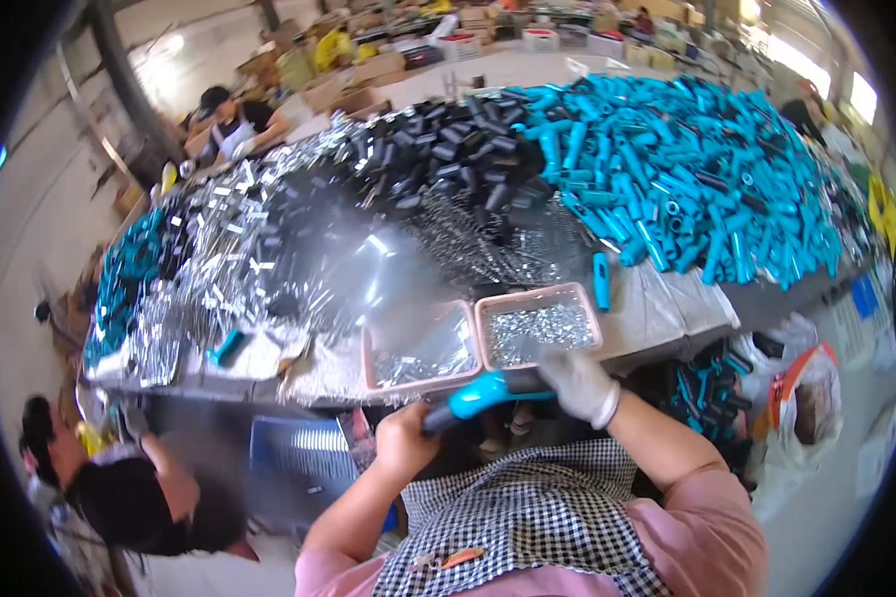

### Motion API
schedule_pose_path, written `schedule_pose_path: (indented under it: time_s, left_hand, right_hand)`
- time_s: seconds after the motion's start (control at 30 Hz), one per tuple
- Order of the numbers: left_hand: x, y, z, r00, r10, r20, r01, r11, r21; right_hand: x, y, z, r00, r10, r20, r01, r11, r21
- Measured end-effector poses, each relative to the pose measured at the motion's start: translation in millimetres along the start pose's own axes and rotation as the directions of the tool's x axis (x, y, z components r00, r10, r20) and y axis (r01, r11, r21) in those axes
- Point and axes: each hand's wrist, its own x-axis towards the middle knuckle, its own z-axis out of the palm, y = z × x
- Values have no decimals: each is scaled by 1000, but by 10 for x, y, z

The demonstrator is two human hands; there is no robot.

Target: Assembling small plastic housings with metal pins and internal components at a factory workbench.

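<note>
My bare left hand (405,443) is closed around the dark end of a teal and black handle (478,396), held just off the table's near edge. My right hand (579,386), in a pale glove, has its fingers closed at the black far end of that handle, though the fingertips are blurred. Just beyond the handle stand two pink trays, the left tray (367,358) with shiny metal pieces and the right tray (596,323) with small silvery parts. A single teal handle (601,282) lies by the right tray.
A big heap of teal handles (687,179) covers the table's right side. Black pieces (458,149) and silvery metal parts (239,229) are piled leftward. A blue crate (304,458) stands below on the left. Co-workers sit at the left (129,488) and far side (231,124). Bags (804,398) hang at right.
</note>
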Motion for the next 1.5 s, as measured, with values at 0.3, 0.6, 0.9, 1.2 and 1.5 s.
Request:
schedule_pose_path:
  time_s: [0.3, 0.6, 0.9, 1.2, 1.5]
  left_hand:
    - [-101, 6, 108, 967, 195, 161, -196, 981, -9]
    - [-133, 204, 206, 919, 184, 348, -174, 983, -61]
    - [-156, 413, 295, 829, 93, 551, -62, 995, -75]
    - [155, 197, 156, 923, 243, 298, -286, 952, 110]
    - [728, 186, -8, 888, 341, -308, -166, 863, 477]
  right_hand:
    - [64, -123, -93, 996, 43, 78, -52, 991, 119]
    - [143, 142, -124, 983, -161, -92, 158, 987, -36]
    - [112, -407, -136, 810, -561, 171, 499, 504, -705]
    - [-231, -82, -3, 939, 6, 344, 87, 963, -253]
    - [-314, -164, 314, 964, -261, 58, 262, 965, -23]
